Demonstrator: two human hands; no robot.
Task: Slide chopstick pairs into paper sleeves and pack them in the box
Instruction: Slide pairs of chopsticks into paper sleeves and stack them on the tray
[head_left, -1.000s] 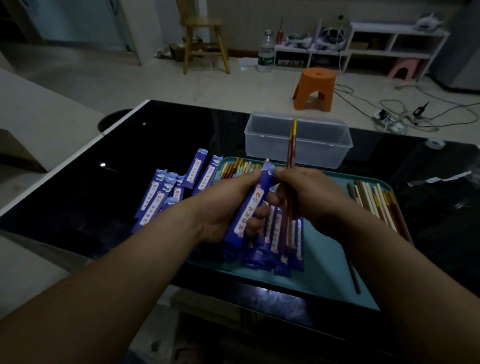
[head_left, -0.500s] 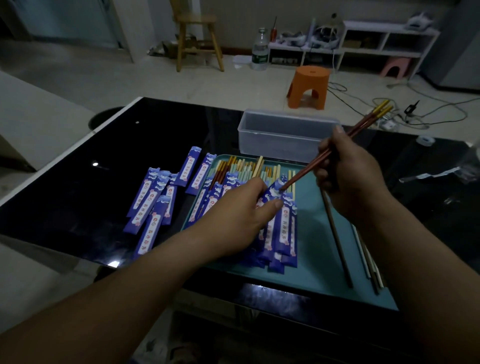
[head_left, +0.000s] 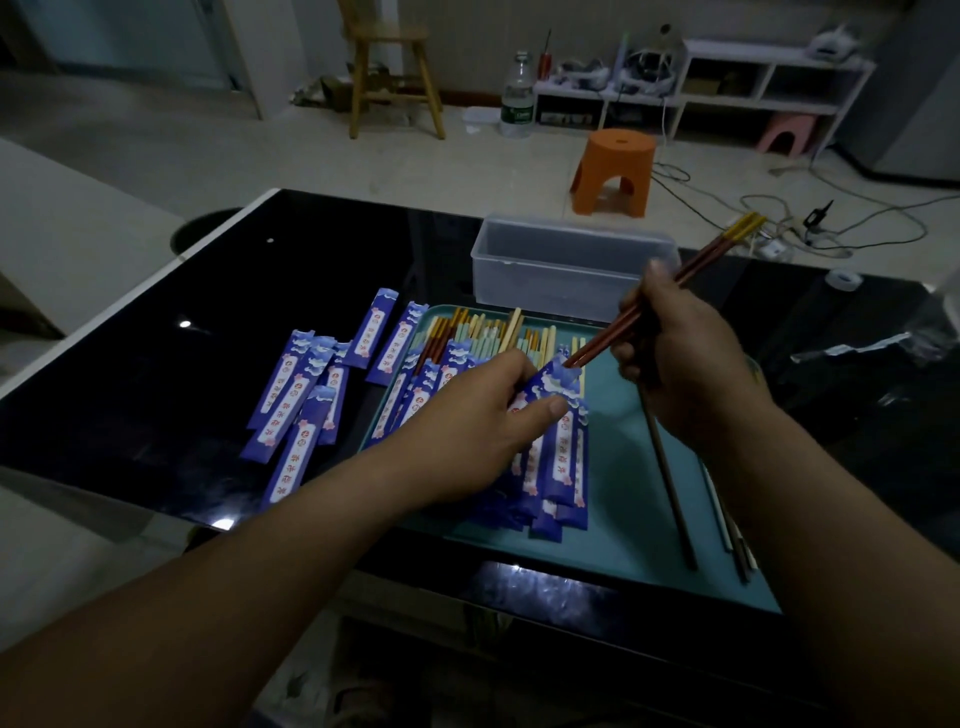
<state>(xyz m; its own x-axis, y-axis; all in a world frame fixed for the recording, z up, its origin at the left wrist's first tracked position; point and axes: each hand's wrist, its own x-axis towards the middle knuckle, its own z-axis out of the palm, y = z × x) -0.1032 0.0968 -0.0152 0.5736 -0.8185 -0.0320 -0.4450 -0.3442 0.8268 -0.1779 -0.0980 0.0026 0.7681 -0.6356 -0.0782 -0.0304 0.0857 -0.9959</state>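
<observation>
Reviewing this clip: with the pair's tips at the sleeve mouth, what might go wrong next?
The chopstick pair in the right hand meets the sleeve in the left hand at an angle, so one tip may miss the mouth or crumple the paper. That sleeve sits over a pile of sleeves on the tray; pushing could scatter them.

Characters on paper sleeves (head_left: 284, 410), none legible.

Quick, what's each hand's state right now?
Left hand: pinches a blue printed paper sleeve.
Right hand: grips a red-brown chopstick pair with yellow tips.
</observation>
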